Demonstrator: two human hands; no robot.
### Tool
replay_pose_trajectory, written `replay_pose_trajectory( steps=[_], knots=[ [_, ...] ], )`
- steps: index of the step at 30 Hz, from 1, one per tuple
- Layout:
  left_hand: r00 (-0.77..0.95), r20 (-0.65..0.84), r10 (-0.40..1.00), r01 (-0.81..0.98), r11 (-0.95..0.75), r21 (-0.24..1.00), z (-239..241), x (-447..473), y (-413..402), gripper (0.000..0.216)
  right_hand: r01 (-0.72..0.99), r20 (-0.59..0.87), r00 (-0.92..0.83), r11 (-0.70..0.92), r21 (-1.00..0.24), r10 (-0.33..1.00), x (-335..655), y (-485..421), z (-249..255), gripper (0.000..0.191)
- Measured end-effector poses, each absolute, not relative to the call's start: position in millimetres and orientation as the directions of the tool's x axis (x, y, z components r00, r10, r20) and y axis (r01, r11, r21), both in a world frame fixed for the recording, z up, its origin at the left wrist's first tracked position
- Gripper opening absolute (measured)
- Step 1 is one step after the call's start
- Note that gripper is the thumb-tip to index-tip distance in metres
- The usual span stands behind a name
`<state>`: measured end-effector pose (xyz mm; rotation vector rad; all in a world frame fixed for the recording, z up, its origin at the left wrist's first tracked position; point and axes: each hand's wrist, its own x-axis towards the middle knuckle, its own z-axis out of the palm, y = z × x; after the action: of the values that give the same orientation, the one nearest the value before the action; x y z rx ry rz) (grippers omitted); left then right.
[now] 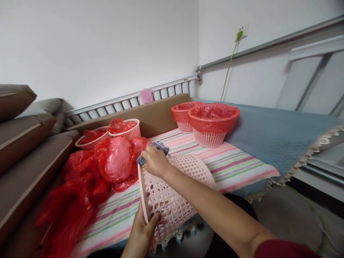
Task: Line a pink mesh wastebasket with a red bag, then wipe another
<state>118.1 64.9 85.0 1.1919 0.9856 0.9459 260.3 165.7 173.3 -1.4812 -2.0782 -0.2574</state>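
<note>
The left hand point(143, 225) grips the lower rim of a pale pink basket point(172, 193) tipped on its side over the near edge of the striped cloth point(228, 165), thumb curled over the rim. The right hand point(154, 161) is closed around a grey rag point(158, 147) pressed at the basket's upper rim. Just left lie crumpled red plastic bags point(107, 168). Farther back stand 2 lined red baskets point(212, 123) and 2 pale ones point(126, 130).
</note>
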Motion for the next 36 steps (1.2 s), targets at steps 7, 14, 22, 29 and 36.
replay_pose_trajectory(
  steps=[7,14,22,29,36],
  knots=[
    [0.232,-0.041,0.972,-0.105,0.067,0.992,89,124,72,0.068,0.842,0.599,-0.349,0.522,-0.137,0.720,263,92,160,0.006],
    [0.297,0.032,0.954,-0.033,-0.023,0.999,97,125,76,0.048,0.808,0.627,-0.356,0.566,-0.167,0.693,270,60,145,0.003],
    [0.145,-0.150,0.978,-0.086,0.163,0.983,80,125,59,0.092,0.866,0.710,-0.215,0.467,-0.178,0.670,272,130,167,0.005],
    [0.078,-0.125,0.989,-0.093,0.132,0.987,69,125,48,0.086,0.873,0.664,-0.196,0.436,-0.216,0.722,272,169,165,0.007],
    [0.060,-0.094,0.994,-0.061,0.097,0.993,67,128,52,0.076,0.800,0.675,-0.310,0.567,-0.194,0.669,273,116,161,0.004]
  ],
)
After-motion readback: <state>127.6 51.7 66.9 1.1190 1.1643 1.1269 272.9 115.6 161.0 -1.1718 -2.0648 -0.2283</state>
